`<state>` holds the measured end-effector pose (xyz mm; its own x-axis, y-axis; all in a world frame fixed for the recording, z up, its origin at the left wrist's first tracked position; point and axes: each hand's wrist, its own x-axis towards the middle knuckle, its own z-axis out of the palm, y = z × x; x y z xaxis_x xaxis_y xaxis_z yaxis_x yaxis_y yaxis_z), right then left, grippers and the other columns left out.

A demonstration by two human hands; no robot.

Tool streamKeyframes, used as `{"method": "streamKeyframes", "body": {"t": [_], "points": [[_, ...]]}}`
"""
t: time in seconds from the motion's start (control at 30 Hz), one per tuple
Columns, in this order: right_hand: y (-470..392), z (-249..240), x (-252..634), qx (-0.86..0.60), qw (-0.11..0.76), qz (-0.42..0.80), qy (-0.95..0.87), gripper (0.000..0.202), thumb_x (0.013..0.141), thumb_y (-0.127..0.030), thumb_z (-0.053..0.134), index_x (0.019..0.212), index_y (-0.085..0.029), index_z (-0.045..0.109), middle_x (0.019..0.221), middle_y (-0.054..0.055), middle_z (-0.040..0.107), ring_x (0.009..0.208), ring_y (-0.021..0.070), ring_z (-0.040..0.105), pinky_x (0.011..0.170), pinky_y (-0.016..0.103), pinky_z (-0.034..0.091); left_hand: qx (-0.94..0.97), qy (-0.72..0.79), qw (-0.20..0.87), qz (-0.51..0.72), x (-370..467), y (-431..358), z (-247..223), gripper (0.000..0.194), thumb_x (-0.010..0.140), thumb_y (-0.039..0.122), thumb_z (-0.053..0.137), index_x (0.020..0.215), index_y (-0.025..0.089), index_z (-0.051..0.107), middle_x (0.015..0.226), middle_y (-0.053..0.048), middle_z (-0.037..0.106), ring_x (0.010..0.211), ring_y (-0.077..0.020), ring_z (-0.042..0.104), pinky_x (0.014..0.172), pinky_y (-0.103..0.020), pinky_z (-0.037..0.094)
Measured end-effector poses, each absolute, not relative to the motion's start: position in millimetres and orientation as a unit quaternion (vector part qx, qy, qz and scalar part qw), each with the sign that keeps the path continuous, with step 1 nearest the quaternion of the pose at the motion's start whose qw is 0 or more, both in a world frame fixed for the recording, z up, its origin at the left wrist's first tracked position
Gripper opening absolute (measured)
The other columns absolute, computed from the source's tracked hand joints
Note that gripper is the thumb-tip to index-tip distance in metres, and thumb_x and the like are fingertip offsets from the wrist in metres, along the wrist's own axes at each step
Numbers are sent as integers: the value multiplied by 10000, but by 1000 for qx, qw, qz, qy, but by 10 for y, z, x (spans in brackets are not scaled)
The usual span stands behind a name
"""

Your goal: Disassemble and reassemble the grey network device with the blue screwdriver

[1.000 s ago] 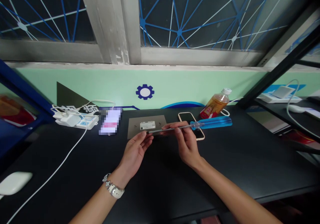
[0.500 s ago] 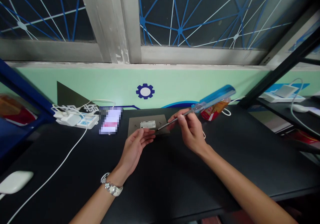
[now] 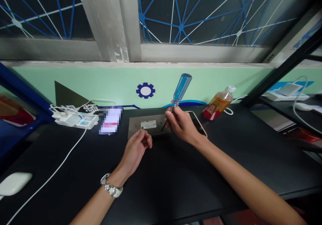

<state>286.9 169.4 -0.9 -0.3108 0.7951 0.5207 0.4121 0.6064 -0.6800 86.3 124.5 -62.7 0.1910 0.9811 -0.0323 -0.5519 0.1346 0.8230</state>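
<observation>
A screwdriver [image 3: 181, 88] with a blue, clear handle is pinched by its shaft in my right hand [image 3: 183, 124]. It stands steeply, handle up, and its tip meets the right part of a flat grey-brown panel [image 3: 134, 122] near the front edge. A white label [image 3: 148, 124] lies on the panel's middle. My left hand [image 3: 138, 148] is at the panel's front left edge, fingers curled and thumb against the index finger; whether something small is between them cannot be made out.
On the black table [image 3: 156, 184], a phone with a lit screen [image 3: 110, 120] and a white power strip [image 3: 88, 121] with cables lie left. A dark phone [image 3: 198, 124] is behind my right hand, near a drink bottle [image 3: 218, 102]. A white mouse [image 3: 15, 183] sits far left.
The screwdriver has swung from a low slant to a steep one, its tip now on the panel instead of by my left fingers. My left fingers have curled in and drawn back slightly.
</observation>
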Motion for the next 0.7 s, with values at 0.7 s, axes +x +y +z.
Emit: {"method": "streamKeyframes", "body": {"t": [0.7], "points": [[1762,1,2790,-363,406,221,-809,187,1029,-311,438,875,-214,479,676,-22,559,586,121,509,609,257,393,653,449,368,486,876,1344,-572,142,952,324,592,998,200,646,901,-38,684,826,-168,656,767,-284,514]]}}
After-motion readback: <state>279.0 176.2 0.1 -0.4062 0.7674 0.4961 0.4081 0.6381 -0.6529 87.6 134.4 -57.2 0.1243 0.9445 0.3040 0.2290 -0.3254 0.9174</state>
